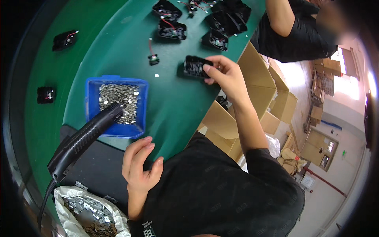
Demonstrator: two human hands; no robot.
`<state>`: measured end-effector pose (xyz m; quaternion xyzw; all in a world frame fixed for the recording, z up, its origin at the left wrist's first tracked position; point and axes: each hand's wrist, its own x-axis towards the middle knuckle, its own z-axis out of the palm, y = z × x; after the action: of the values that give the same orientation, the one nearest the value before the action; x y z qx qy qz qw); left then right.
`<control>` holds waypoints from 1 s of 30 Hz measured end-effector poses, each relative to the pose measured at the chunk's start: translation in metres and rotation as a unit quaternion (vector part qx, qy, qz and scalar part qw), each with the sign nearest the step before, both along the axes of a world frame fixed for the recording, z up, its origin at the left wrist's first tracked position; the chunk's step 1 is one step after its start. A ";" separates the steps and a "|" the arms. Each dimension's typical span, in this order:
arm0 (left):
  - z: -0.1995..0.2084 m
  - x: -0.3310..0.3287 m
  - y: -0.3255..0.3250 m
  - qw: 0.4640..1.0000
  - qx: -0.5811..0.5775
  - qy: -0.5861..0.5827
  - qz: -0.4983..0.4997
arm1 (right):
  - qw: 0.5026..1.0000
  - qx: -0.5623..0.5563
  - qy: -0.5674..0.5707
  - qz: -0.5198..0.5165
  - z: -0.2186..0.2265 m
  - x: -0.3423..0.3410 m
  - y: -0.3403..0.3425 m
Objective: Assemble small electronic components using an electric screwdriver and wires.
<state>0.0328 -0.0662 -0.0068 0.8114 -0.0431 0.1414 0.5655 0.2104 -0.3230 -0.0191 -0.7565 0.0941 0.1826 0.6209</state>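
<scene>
Head view, and it's the right hand (229, 77) in the thick of it: thumb and fingers pinched firmly on one end of a black case (194, 66), out over the green table (167, 104) — whether the case touches the top, we can't tell. Down comes our eye to the left hand (140, 166), half open, fingers loosely curled and parted, gripping nothing, just beside the near edge of a blue bin (145, 102). Small shiny metal pieces (118, 94) fill that bin, and a black handheld tool (85, 136) leans across its rim, tip over the pieces. Between bin and case sit a small white disc (156, 75) and a little black part (154, 59) with a red wire. More black cases (172, 30) crowd the far end — and there's a co-worker (298, 37), black-shirted, beyond the cardboard box (258, 71).
</scene>
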 end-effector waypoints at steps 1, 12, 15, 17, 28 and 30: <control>0.000 0.005 -0.006 0.998 0.038 0.011 -0.040 | 0.999 -0.023 -0.029 -0.002 -0.003 0.003 -0.005; -0.027 0.041 -0.099 0.967 0.006 0.162 -0.195 | 0.995 -0.050 -0.035 0.081 0.010 -0.011 -0.070; -0.029 0.048 -0.103 0.971 0.009 0.172 -0.165 | 0.998 0.036 0.055 0.003 -0.031 -0.016 -0.123; -0.027 0.049 -0.103 0.972 0.027 0.135 -0.188 | 0.990 -0.065 0.123 -0.005 -0.104 -0.009 -0.159; -0.027 0.048 -0.108 0.981 0.083 0.118 -0.130 | 0.742 -0.466 0.218 0.429 -0.434 -0.060 -0.202; -0.030 0.045 -0.107 0.983 0.110 0.119 -0.084 | 0.770 -0.445 0.156 0.429 -0.421 -0.069 -0.205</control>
<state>0.0783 -0.1733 -0.0368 0.8730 -0.0590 -0.0098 0.4841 0.1415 -0.5283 -0.4400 -0.8709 -0.0742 0.4835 0.0483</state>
